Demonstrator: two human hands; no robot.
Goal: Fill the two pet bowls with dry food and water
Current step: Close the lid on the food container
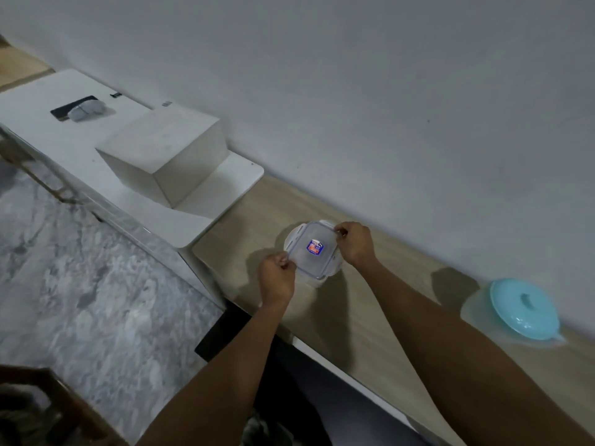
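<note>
The left hand (277, 275) and right hand (354, 243) each pinch closed on opposite edges of a clear plastic square lid (314, 249) with a small sticker. It sits over a round white bowl (291, 237) on the smooth wooden counter (370, 317). A container with a round turquoise lid (523, 309) stands well apart, to the right.

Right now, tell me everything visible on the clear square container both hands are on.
The clear container looks like translucent plastic, square with rounded corners, with a flat lid bearing a blue-and-red sticker at its centre and side clip flaps. It rests on the wooden shelf by the wall. The left hand grips its near-left corner, the right hand its far-right corner. Contents cannot be made out.
</note>
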